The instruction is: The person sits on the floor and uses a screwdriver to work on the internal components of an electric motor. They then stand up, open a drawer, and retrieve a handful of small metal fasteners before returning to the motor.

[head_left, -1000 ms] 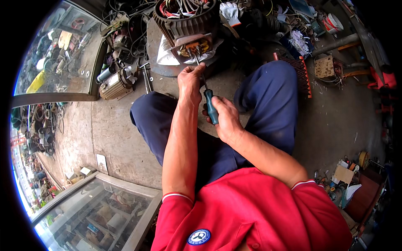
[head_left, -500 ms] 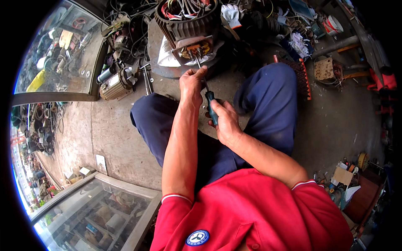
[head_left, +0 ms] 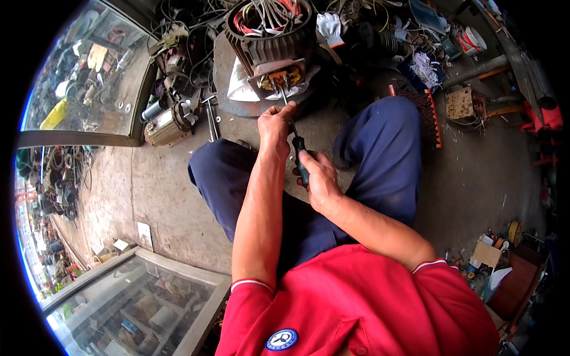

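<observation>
A long screwdriver with a dark green handle runs from my lap up to a large finned electric motor housing. Its handle sits in my right hand, fingers wrapped round it. Farther up, my left hand pinches the metal shaft. The tip reaches into the open terminal box on the motor's near side, where yellowish and orange parts show; the exact contact point is too small to make out. Red and white wires fill the motor's open top. A white cloth or bag lies beneath the motor.
A smaller motor lies on the floor to the left, beside a T-handled metal tool. Glass-fronted cabinets stand at the left. A white glove lies behind right; a wooden-faced block is farther right.
The view has shifted slightly, so the motor and hands appear a little lower. Both hands keep their hold on the screwdriver, and its tip stays in the terminal box.
</observation>
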Demonstrator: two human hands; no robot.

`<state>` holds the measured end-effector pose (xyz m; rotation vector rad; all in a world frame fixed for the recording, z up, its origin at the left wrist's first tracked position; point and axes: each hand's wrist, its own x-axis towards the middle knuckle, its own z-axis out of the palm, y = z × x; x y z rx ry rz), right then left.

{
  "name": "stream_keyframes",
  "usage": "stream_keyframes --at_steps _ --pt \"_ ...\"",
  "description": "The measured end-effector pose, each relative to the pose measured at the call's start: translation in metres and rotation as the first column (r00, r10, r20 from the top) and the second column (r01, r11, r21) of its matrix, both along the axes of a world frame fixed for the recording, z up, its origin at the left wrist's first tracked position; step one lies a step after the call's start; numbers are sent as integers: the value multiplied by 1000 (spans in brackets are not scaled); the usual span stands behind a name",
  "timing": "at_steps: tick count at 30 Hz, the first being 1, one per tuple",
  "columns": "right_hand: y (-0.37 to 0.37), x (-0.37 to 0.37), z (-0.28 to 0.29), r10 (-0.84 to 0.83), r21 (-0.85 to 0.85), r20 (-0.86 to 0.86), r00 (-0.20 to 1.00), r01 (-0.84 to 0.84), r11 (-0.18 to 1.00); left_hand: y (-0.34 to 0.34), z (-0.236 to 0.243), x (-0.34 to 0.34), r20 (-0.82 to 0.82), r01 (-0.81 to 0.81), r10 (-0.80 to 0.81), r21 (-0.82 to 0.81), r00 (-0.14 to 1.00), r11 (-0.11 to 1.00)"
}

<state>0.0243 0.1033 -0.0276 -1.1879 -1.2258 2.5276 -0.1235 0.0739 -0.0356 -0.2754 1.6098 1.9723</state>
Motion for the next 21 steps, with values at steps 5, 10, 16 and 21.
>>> stream_keyframes --at_steps 5,10,16,21 --pt "20 -2 -3 -47 -549 -64 997 4 836 -5 11 8 72 67 -73 75 995 995" --pt "5 -3 10 -23 -60 -31 999 21 998 -2 2 5 22 49 -50 30 999 998" --pt "-2 0 -2 -1 81 -71 998 7 997 -1 -5 5 -25 27 -29 -78 999 997" --pt "3 -1 7 -51 -123 -104 993 38 992 0 11 -13 87 1 -9 95 996 996"
